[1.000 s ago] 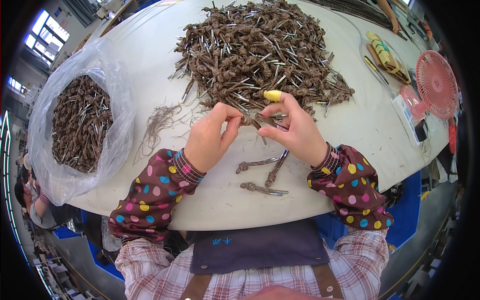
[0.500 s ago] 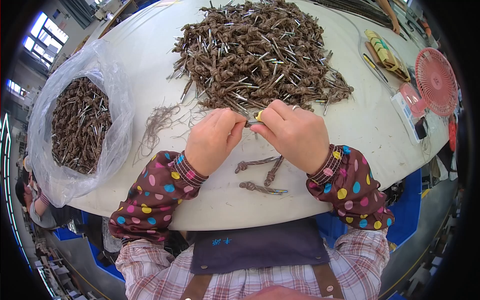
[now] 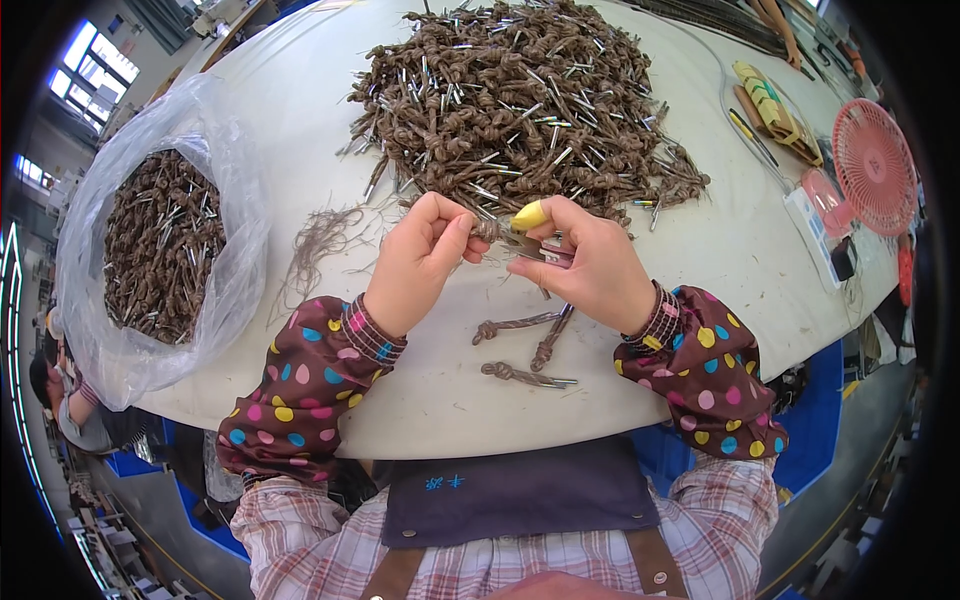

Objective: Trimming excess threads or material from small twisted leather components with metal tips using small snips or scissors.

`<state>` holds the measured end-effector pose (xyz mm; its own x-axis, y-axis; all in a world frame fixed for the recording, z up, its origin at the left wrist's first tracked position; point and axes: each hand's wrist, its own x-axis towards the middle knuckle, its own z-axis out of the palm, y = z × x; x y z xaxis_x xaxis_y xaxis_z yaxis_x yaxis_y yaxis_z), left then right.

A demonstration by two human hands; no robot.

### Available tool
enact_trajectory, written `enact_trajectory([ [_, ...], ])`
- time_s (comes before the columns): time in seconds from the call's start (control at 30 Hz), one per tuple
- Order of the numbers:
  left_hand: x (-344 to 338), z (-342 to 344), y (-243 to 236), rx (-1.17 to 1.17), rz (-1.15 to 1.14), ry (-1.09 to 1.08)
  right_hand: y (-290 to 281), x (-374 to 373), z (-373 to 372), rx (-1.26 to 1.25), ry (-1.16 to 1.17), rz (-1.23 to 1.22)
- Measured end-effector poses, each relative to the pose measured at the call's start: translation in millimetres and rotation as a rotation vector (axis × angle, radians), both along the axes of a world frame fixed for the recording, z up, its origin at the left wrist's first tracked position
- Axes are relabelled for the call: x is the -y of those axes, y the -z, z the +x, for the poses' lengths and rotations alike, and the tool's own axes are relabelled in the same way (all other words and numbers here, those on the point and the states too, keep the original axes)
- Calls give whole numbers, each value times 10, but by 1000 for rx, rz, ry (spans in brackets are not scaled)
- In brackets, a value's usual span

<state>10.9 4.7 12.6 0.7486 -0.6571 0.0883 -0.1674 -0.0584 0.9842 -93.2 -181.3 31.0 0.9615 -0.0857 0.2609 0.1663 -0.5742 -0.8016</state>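
Pinched between the thumb and fingers of my left hand [image 3: 412,265] is a short brown cord with a knot [image 3: 486,231]. My right hand [image 3: 605,270] is closed around small metal thread snips [image 3: 527,247], whose blades lie against or very near the knot; the exact contact is too small to tell. A yellow finger cover [image 3: 529,216] sits on one right fingertip. Several knotted cords [image 3: 515,375] with shiny metal tips lie on the table below my hands. Just beyond my hands rises a large pile of such cords [image 3: 510,100].
A clear plastic bag [image 3: 85,290] full of knotted cords stands at the left. Loose thread scraps [image 3: 310,255] lie beside it on the white table [image 3: 420,410]. To the right are a pink fan [image 3: 872,160], a power strip [image 3: 812,235] and a yellow-green bundle [image 3: 770,105]. Another person's arm [image 3: 778,30] shows far right.
My hands have tilted and drawn slightly apart, so the knot and the snips now show between them. The right index finger has lifted, with its yellow cover in plain view.
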Motion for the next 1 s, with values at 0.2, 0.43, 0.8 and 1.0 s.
enact_trajectory([
  [0.2,25,-44,-157,511,82,-27,241,81,108,-109,23,283],
  [0.43,11,5,-98,1197,202,-76,205,54,83,-178,-14,381],
  [0.8,-23,55,-97,1343,176,47,183,91,64,-318,-98,535],
  [1.0,-32,91,-102,1289,171,94,192,88,63,-322,-113,505],
])
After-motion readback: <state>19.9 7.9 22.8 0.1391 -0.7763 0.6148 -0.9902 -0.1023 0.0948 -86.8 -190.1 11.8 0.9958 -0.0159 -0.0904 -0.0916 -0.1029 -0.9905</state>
